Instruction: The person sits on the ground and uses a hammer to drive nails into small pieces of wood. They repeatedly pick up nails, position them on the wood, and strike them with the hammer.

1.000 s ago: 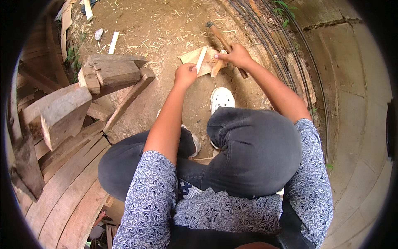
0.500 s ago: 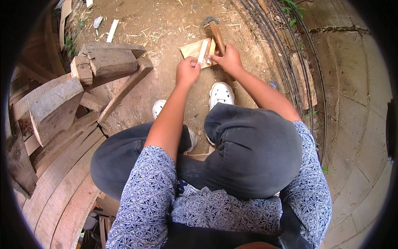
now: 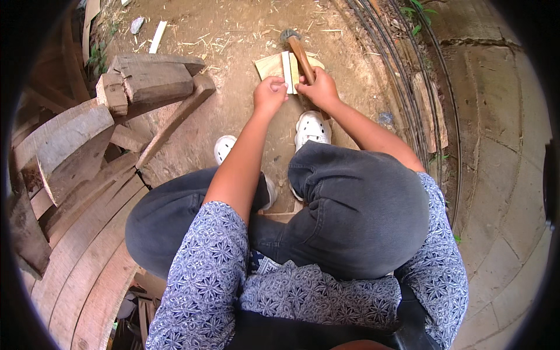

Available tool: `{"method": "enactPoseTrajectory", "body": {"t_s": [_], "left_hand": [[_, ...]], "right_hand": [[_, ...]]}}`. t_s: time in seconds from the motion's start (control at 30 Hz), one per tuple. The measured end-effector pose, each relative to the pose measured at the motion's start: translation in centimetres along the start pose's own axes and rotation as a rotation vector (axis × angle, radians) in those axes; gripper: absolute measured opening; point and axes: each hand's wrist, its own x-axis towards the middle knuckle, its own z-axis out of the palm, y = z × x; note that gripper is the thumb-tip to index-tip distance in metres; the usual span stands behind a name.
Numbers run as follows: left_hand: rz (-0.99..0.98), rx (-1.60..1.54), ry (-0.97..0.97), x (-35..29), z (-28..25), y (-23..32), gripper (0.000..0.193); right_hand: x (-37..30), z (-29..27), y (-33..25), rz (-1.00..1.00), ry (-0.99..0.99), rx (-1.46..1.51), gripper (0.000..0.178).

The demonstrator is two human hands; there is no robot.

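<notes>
My left hand (image 3: pixel 270 94) is closed, fingertips pinching the lower end of a pale wooden strip (image 3: pixel 286 65). Right beside that strip stands a second, yellower wooden strip (image 3: pixel 294 69), its lower part at the thumb and fingertips of my right hand (image 3: pixel 322 92). The same right hand is wrapped round the brown handle of a hammer-like tool (image 3: pixel 301 56), whose dark metal head points away from me; the head's exact shape is unclear. Beneath the strips a flat light-coloured board (image 3: pixel 268 66) lies on the ground, partly covered by them and by my hands.
Stacked timber blocks (image 3: pixel 157 81) and long planks (image 3: pixel 87 274) fill the left side. Wood shavings (image 3: pixel 221 44) litter the dirt beyond the board. Dark rods (image 3: pixel 402 76) run along the right, beside concrete paving (image 3: pixel 496 146). My white shoes (image 3: pixel 312 128) are just nearer than the board.
The two strips have come together side by side and straightened upright in the picture. The tool's head has shifted slightly left and toward the far side of the strips.
</notes>
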Motion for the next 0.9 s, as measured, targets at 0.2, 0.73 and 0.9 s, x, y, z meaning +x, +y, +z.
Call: {"method": "enactPoseTrajectory", "body": {"t_s": [0.2,0.73,0.9], "left_hand": [[0.006,0.044,0.003,-0.1,0.0,0.6,0.024],[-0.011,0.0,-0.028,1.1,0.4,0.8,0.024],[0.058,0.164,0.035,1.3,1.5,1.2,0.028]], "right_hand": [[0.7,0.5,1.2,0.002,0.008,0.127,0.042],[2.0,-0.3,0.3,0.009,-0.002,0.069,0.042],[2.1,0.0,0.8,0.014,0.017,0.104,0.046]]}}
